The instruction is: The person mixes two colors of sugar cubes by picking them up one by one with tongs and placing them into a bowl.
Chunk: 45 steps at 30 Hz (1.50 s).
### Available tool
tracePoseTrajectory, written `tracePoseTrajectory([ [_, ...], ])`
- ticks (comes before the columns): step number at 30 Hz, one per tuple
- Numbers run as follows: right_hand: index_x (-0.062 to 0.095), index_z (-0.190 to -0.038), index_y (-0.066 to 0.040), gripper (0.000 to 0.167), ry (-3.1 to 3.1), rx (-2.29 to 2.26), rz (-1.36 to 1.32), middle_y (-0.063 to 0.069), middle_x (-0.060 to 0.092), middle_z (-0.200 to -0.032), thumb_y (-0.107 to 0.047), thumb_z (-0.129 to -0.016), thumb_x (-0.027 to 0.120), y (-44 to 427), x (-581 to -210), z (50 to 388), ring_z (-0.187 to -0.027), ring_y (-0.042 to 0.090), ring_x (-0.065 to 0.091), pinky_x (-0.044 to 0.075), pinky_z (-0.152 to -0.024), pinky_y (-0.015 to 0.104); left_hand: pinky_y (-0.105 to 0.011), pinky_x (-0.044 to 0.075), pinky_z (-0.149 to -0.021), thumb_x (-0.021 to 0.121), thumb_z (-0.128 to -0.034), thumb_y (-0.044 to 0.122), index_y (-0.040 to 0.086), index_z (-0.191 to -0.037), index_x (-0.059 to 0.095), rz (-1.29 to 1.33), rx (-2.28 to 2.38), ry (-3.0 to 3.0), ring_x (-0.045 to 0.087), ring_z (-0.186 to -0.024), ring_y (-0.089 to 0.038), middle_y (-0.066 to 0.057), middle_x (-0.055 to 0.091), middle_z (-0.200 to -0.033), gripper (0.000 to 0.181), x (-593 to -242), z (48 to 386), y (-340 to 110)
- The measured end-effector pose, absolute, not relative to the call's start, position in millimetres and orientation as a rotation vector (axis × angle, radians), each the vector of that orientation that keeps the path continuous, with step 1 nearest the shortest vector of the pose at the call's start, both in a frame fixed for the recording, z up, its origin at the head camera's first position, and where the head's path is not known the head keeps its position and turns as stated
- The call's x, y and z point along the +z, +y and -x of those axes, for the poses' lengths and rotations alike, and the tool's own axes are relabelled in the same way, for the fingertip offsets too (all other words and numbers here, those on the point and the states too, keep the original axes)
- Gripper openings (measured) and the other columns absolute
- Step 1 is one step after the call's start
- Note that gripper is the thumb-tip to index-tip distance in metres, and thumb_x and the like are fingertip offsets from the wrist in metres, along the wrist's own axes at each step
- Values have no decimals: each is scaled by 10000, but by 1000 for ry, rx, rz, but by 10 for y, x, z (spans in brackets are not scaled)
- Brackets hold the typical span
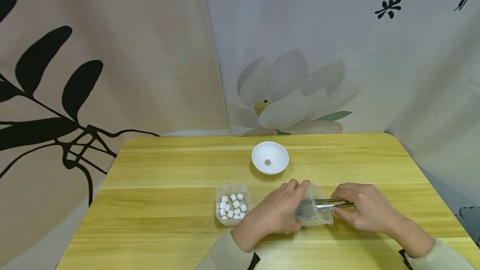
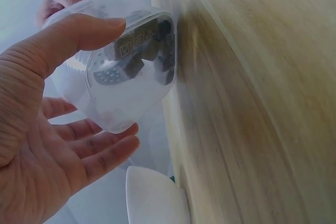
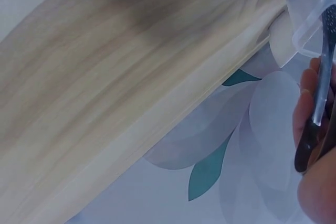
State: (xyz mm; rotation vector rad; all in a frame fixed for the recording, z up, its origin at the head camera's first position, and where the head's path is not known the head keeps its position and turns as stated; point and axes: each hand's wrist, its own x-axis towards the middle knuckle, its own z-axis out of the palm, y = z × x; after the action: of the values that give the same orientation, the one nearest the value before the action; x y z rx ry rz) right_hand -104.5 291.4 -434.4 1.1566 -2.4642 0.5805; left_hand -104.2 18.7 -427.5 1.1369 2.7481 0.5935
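My left hand (image 1: 279, 209) grips a clear plastic container (image 1: 310, 216), tipped on its side with its opening toward the right. In the left wrist view, the thumb lies on one side of it and the fingers spread along the other. Dark grey cubes (image 2: 134, 66) show through the container's bottom. Metal tongs (image 1: 325, 202), held in my right hand (image 1: 365, 206), reach in through the opening. Their perforated tip shows through the plastic beside the cubes; whether it pinches one I cannot tell. The right wrist view shows the dark handle ends of the tongs.
Left of my left hand stands a second clear container (image 1: 218, 197) with several white cubes (image 1: 236, 204). A white bowl (image 1: 258, 157) farther back holds one grey cube (image 1: 267, 162). Everything is on a wooden table (image 1: 161, 203), with printed curtains (image 1: 168, 53) behind its far edge.
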Motion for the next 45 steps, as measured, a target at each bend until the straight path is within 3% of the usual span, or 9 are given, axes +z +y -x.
tracePoseTrajectory([
  [6, 717, -882, -265, 298, -2455, 623, -1121, -204, 650, -850, -156, -686, 912, 2967, -4332, 1036, -664, -88, 526, 440, -537, 133, -190, 497, -847, 1002, -668, 283, 151, -1552, 345, -1145, 599, 2743, 552, -1001, -98, -22, 557, -1230, 1110, -4273, 1038, 181],
  [16, 754, -909, -206, 334, -2440, 635, -1021, -120, 702, -882, -97, -638, 916, 3140, -4251, 973, -674, -58, 573, 472, -559, 150, -191, 499, -849, 999, -667, 285, 143, -1558, 346, -1145, 584, 2747, 552, -996, -103, -26, 558, -1239, 1114, -4282, 1039, 181],
  [25, 744, -924, -285, 436, -2489, 634, -862, -159, 695, -880, -46, -610, 931, 3319, -4087, 928, -674, -58, 601, 476, -579, 130, -196, 503, -871, 1002, -667, 287, 142, -1575, 338, -1138, 577, 2739, 553, -1014, -103, -31, 559, -1259, 1134, -4275, 1041, 190],
  [38, 738, -900, -274, 337, -2418, 662, -883, -173, 679, -855, -70, -683, 897, 3236, -3902, 1160, -643, -82, 541, 436, -551, 140, -183, 482, -795, 994, -677, 294, 135, -1573, 345, -1129, 573, 2748, 528, -966, -88, -13, 552, -1211, 1118, -4315, 1046, 178],
  [45, 761, -911, -231, 275, -2434, 694, -829, -118, 704, -854, -92, -717, 897, 3018, -3900, 1404, -652, -35, 552, 433, -579, 166, -178, 467, -773, 992, -679, 287, 150, -1569, 341, -1133, 588, 2736, 513, -940, -86, -2, 543, -1188, 1111, -4299, 1051, 185],
])
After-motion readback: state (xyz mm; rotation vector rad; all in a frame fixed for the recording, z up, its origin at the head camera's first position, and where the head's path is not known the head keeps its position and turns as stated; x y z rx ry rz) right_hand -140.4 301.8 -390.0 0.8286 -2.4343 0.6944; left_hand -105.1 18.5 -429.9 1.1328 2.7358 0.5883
